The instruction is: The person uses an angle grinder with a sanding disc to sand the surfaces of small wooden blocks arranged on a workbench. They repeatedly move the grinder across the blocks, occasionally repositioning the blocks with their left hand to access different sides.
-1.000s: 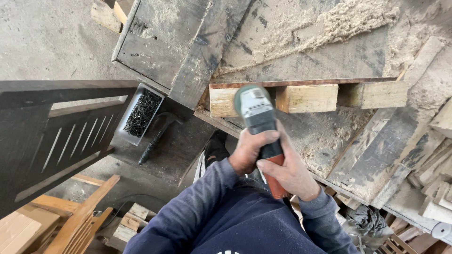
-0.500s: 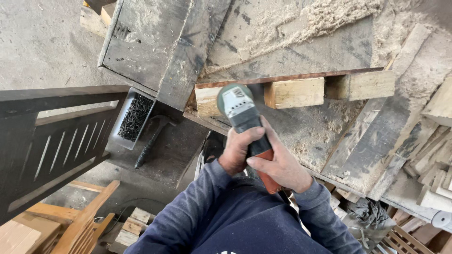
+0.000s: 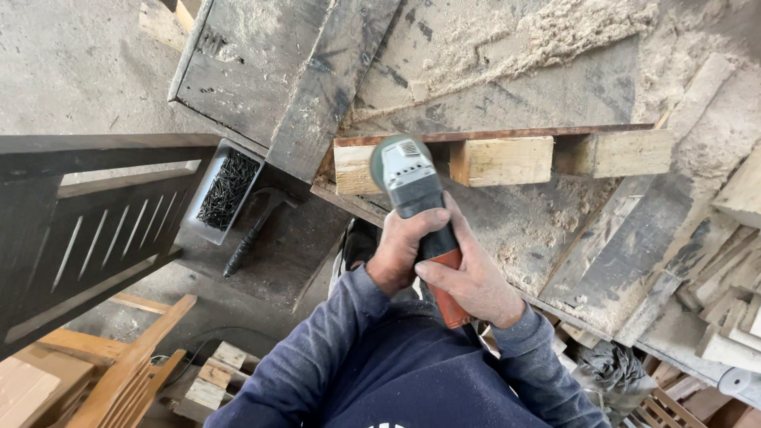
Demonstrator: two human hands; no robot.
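Dark slatted panel (image 3: 95, 230): standing at the far left, its top rail running level across the view.
Pale wooden frame pieces (image 3: 119, 372): lying in the lower left corner, below the panel.
Tray of nails (image 3: 226, 190): sitting just right of the panel, filled with dark nails.
Hammer (image 3: 258, 230): lying slanted beside the tray, head toward the worktop edge, handle pointing down left.
Left hand (image 3: 404, 250): wrapping fully closed around the dark body of the angle grinder, fingers curled over the top.
Angle grinder (image 3: 412, 190): being held with its grey-green head pressed against the left end block of the wooden piece; its orange rear end is pointing back toward the person.
Right hand (image 3: 472, 277): closing around the grinder's rear grip, thumb lying across the orange part.
Wooden piece (image 3: 499, 158): lying across the worktop, three pale blocks under a thin reddish strip.
Worktop (image 3: 555, 87): grey boards carrying sawdust.
Offcuts (image 3: 729, 285): piling up at the right edge.
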